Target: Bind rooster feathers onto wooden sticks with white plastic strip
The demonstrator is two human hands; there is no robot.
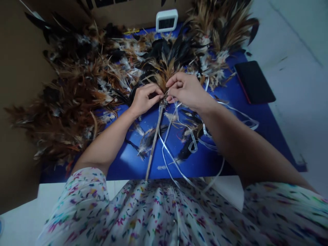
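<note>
A feather duster lies in front of me, its thin stick (153, 147) slanting toward my lap and its brown and black feathers (166, 70) fanning away. My left hand (146, 98) is closed in a pinch at the neck, where the feathers meet the stick. Close beside it, my right hand (189, 89) also pinches with thumb and fingers. What lies between those fingertips is too small to make out. A long pale plastic ribbon (167, 150) trails from near the neck, looping over the table and down to my lap.
Heaps of loose brown feathers (71, 89) cover the left and back of the blue table (133, 160). A white digital clock (166, 20) stands at the back before a cardboard box (138, 15). A dark phone (255, 82) lies near the right edge. Another feather bunch (222, 24) is back right.
</note>
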